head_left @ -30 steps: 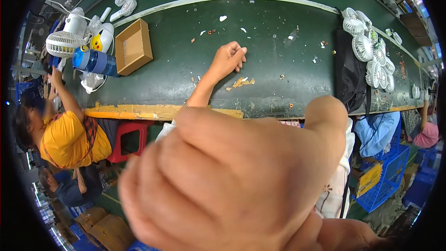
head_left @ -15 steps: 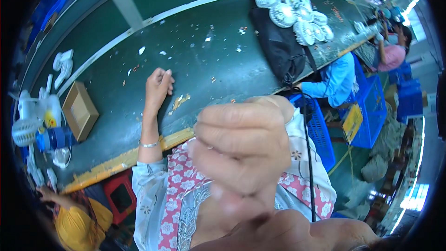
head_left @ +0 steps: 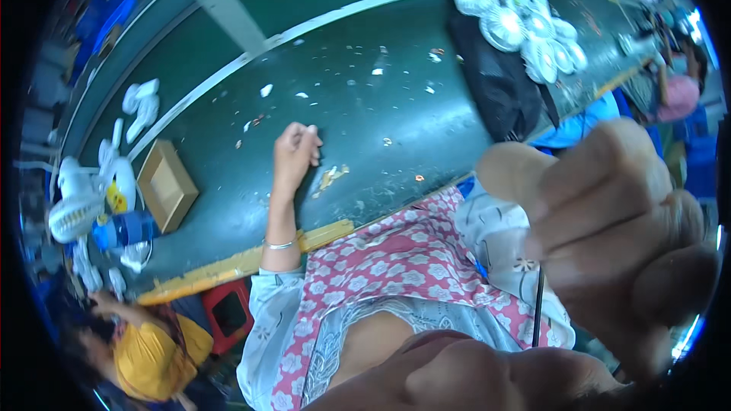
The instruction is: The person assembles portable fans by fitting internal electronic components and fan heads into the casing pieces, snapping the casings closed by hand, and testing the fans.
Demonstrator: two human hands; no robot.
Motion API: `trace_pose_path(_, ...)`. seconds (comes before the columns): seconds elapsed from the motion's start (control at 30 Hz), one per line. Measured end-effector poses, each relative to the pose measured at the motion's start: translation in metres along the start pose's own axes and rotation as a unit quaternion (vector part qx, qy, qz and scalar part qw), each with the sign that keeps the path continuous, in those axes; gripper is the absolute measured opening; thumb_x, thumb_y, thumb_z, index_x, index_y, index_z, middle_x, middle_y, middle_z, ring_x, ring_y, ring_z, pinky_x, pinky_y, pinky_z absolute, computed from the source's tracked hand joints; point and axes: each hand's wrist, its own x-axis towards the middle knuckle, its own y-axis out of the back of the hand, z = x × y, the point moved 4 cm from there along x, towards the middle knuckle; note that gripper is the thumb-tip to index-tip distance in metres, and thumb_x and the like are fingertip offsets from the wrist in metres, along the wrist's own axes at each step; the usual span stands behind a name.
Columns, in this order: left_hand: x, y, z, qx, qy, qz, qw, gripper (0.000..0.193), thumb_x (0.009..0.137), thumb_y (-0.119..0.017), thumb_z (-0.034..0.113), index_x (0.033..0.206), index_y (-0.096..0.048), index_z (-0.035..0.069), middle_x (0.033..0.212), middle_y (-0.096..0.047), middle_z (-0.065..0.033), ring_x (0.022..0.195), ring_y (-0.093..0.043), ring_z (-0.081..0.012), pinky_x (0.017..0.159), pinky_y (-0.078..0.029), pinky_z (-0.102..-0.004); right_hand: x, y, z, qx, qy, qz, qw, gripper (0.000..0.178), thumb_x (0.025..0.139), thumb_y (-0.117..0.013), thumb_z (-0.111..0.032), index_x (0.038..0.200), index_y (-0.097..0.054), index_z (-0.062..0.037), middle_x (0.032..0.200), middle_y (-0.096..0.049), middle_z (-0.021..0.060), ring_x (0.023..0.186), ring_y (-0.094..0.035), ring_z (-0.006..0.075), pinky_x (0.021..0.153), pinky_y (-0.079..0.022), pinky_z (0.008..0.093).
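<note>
My left hand [head_left: 295, 154] rests on the green tabletop [head_left: 358, 114] with its fingers curled in. Nothing shows between those fingers, and a silver bangle circles the wrist. Close up at the right, my right hand [head_left: 617, 221] looms large and partly dark, raised off the table. Its fingers are bent and pressed together; whatever they hold, if anything, is hidden. A black cable [head_left: 539, 308] hangs beside it. White scraps and a yellowish patch [head_left: 330, 180] lie on the table near my left hand.
White fans [head_left: 510, 27] are heaped by a black bag [head_left: 491, 76] at the far right. On the left stand a cardboard tray [head_left: 169, 186], a blue bottle [head_left: 126, 230] and white fan parts [head_left: 142, 106]. Beyond the yellow-taped edge sits a person in yellow [head_left: 156, 354], near a red stool [head_left: 228, 316].
My right hand has swung from the middle to the right, uncovering the pink flowered apron. The whole view has shifted, so the table things appear farther right; my left hand keeps its place.
</note>
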Motion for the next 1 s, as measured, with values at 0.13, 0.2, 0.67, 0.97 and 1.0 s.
trace_pose_path(0.13, -0.002, -0.001, 0.001, -0.043, 0.008, -0.01, 0.999, 0.021, 0.09, -0.052, 0.017, 0.075, -0.05, 0.002, 0.062, -0.055, -0.0041, 0.046, -0.047, -0.0062, 0.041, -0.039, -0.0203, 0.0, -0.024, -0.001, 0.028, 0.101, 0.081, 0.991, 0.032, 0.087, -0.046, -0.038, 0.082, -0.043, -0.0063, 0.057, -0.051, 0.0013, 0.04, -0.042, 0.0107, 0.039, -0.035, 0.0259)
trace_pose_path(0.2, -0.018, 0.016, -0.008, -0.055, 0.018, 0.016, 0.998, 0.021, 0.089, -0.053, 0.019, 0.077, -0.049, 0.003, 0.065, -0.056, -0.0038, 0.048, -0.049, -0.0057, 0.041, -0.04, -0.0197, -0.039, -0.041, 0.012, -0.052, -0.023, 0.115, 0.992, 0.022, 0.076, -0.056, -0.02, 0.06, -0.055, -0.0045, 0.063, -0.06, 0.005, 0.045, -0.055, 0.0152, 0.041, -0.042, 0.0285)
trace_pose_path(0.67, -0.021, 0.118, -0.012, 0.574, 0.046, 0.305, 0.759, 0.073, 0.087, -0.046, 0.045, 0.131, -0.026, -0.009, 0.138, -0.024, -0.0278, 0.131, -0.02, -0.0382, 0.106, -0.016, -0.0463, -0.22, -0.093, 0.089, -0.153, -0.313, -0.438, 0.829, 0.057, 0.079, -0.061, -0.026, 0.127, -0.041, -0.0046, 0.135, -0.037, 0.0128, 0.127, -0.032, 0.0296, 0.104, -0.029, 0.0408)
trace_pose_path(0.97, 0.074, -0.013, 0.028, 0.533, -0.222, 0.128, 0.806, 0.065, 0.075, -0.06, 0.04, 0.122, -0.041, -0.001, 0.125, -0.042, -0.0199, 0.119, -0.037, -0.0328, 0.097, -0.03, -0.0441, -0.234, -0.146, 0.129, -0.177, -0.237, -0.463, 0.836, 0.063, 0.08, -0.055, -0.044, 0.129, -0.04, -0.0072, 0.137, -0.034, 0.0124, 0.128, -0.028, 0.0281, 0.108, -0.019, 0.0441)
trace_pose_path(1.0, 0.079, -0.034, 0.037, 0.517, -0.274, 0.135, 0.8, 0.058, 0.071, -0.063, 0.038, 0.114, -0.047, 0.002, 0.118, -0.045, -0.0186, 0.114, -0.041, -0.0319, 0.092, -0.033, -0.0431, -0.234, -0.142, 0.132, -0.192, -0.24, -0.448, 0.839, 0.063, 0.08, -0.056, -0.041, 0.128, -0.04, -0.0025, 0.136, -0.035, 0.0145, 0.128, -0.03, 0.0291, 0.107, -0.02, 0.0431)
